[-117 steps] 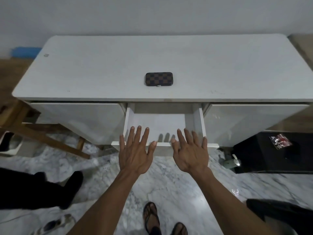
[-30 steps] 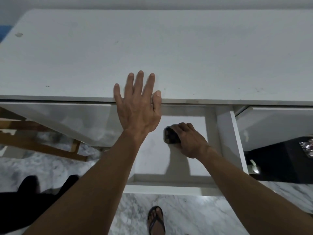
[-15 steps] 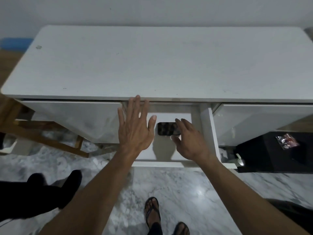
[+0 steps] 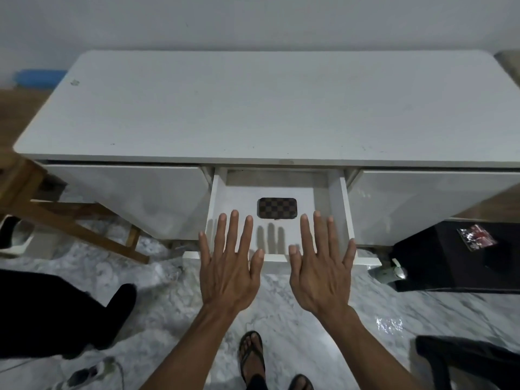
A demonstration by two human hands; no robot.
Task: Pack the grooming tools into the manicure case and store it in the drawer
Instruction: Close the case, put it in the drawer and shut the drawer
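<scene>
Manicure case (image 4: 277,208) lies flat and closed on the floor of the open centre drawer (image 4: 334,209), towards its far half, long side running left to right, with a small clasp just visible on the near edge. Both hands are spread flat with palms down and nothing in either grip: left hand (image 4: 229,266) and right hand (image 4: 320,267) hover over the near lip of the drawer, fingertips short of the case and clear of it. Worktop (image 4: 267,108) above is white, with only faint marks on it. Judgement: packing looks done and the case is stowed; what remains is to push the drawer shut. Judgement on handling: the case appears small, rigid-shelled and light, with a checkered covering that should give fair friction; if it needed shifting, a pinch across the short sides, or thumb on the near edge and fingers on the far edge, would serve. The drawer front is best pressed evenly with both palms so that it slides without racking, slowly enough that the case does not skid to the back.
</scene>
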